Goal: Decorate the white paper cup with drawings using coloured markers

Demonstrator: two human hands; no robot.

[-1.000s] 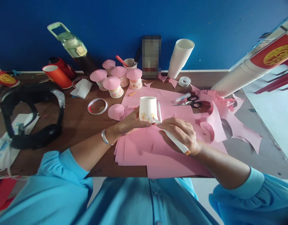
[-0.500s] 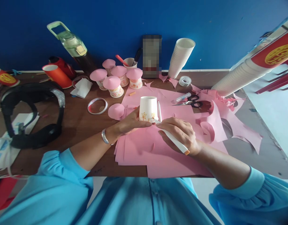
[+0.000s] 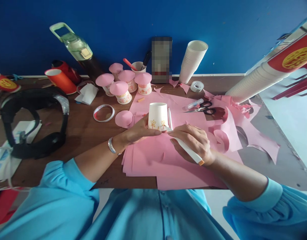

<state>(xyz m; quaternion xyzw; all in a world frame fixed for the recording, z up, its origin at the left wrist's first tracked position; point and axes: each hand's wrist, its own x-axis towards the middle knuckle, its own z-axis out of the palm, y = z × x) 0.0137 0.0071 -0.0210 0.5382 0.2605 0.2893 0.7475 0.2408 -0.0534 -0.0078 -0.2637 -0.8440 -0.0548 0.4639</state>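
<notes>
My left hand [image 3: 140, 130] is closed around the lower left side of a white paper cup [image 3: 158, 111], held over pink paper sheets [image 3: 148, 160]. Orange flower drawings run along the cup's lower part. In my right hand [image 3: 193, 141] is a white marker [image 3: 190, 151] with an orange end, its tip close to the right-hand flower; whether it touches the cup I cannot tell. Just right of the cup lies another slim white pen [image 3: 170, 118]. A loose pink paper cone [image 3: 123, 118] rests left of my left hand.
Several decorated cups with pink cone tops [image 3: 118, 88] stand at the back, beside a cup holding pens [image 3: 138, 66]. Scissors [image 3: 205, 108], a tape roll [image 3: 197, 86], pink scraps [image 3: 228, 130] and stacked paper cups [image 3: 193, 61] are to the right. A black headset [image 3: 12, 133] and bottle [image 3: 77, 46] are at left.
My right hand and the marker have shifted slightly right, the tip drawing back a little from the flower. The cup and my left hand have hardly moved.
</notes>
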